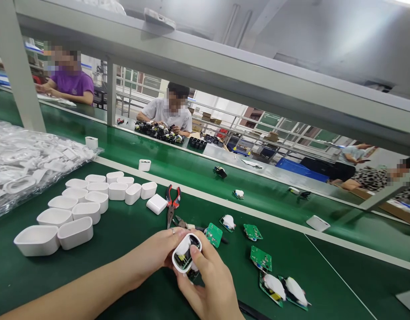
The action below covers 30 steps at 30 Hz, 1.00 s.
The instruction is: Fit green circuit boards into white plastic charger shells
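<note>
Between my two hands is a white oval plastic housing [176,262], its open end facing me. Inside it I see a circuit board with black, yellow and white parts [184,257]. My left hand [165,249], with a ring on one finger, grips the housing's far left side. My right hand [211,280] is closed around its right side, thumb at the rim. Some board parts show below the housing by my right fingers; whether they belong to the same board I cannot tell. Just beyond lie red-and-black pliers [173,203], a second pair of pliers [183,223] and a green circuit board [214,235].
Several empty white housings [74,233] stand at left, near plastic-bagged white parts [31,155]. Several circuit boards [271,286] lie at right. Beyond a white strip, a green conveyor belt [191,171] carries scattered parts. A shelf beam [205,58] crosses overhead; co-workers sit opposite.
</note>
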Motion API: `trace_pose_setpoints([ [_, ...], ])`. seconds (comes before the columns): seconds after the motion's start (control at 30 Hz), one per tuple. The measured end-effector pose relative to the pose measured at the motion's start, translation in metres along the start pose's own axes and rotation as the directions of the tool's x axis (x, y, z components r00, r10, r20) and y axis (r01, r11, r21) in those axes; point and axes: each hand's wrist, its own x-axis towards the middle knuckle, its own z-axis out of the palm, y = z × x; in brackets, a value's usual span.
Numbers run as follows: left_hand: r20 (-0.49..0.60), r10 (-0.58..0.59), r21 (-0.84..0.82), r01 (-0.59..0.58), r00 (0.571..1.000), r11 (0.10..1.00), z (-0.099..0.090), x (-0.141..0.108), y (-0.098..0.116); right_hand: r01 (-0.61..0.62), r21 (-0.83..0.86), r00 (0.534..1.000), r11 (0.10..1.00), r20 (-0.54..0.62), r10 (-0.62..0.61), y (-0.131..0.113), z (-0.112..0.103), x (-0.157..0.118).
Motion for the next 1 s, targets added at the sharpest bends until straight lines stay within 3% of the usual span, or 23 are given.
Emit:
trace_pose_setpoints([
  [0.1,-0.098,0.156,0.244,-0.128,0.983,0.961,-0.006,-0.003,0.011,-0.103,0.000,0.994,0.995,-0.025,0.103,0.006,-0.001,-0.003],
  [0.2,-0.042,0.180,0.302,-0.160,0.983,0.940,-0.011,-0.006,0.019,-0.173,-0.003,0.984,0.985,-0.035,0.173,0.010,-0.002,-0.004],
  [0.33,0.057,0.137,0.379,-0.148,0.989,0.913,-0.010,-0.009,0.023,-0.154,-0.048,0.988,0.987,-0.036,0.152,0.009,-0.004,-0.002],
  [0.5,-0.021,0.187,0.526,-0.149,0.982,0.838,-0.005,-0.011,0.023,-0.168,-0.104,0.986,0.980,-0.006,0.168,0.006,-0.007,0.003],
  [0.63,-0.003,0.209,0.547,-0.174,0.978,0.819,-0.006,-0.011,0.022,-0.154,-0.130,0.987,0.979,0.013,0.157,0.005,-0.009,0.004],
  [0.77,-0.069,0.247,0.610,-0.155,0.967,0.777,-0.007,-0.009,0.019,-0.125,-0.142,0.991,0.982,0.025,0.129,0.003,-0.008,0.002],
  [1.0,-0.082,0.368,0.786,-0.166,0.926,0.595,-0.004,-0.011,0.016,-0.106,-0.138,0.994,0.985,0.014,0.109,0.002,-0.006,0.001],
])
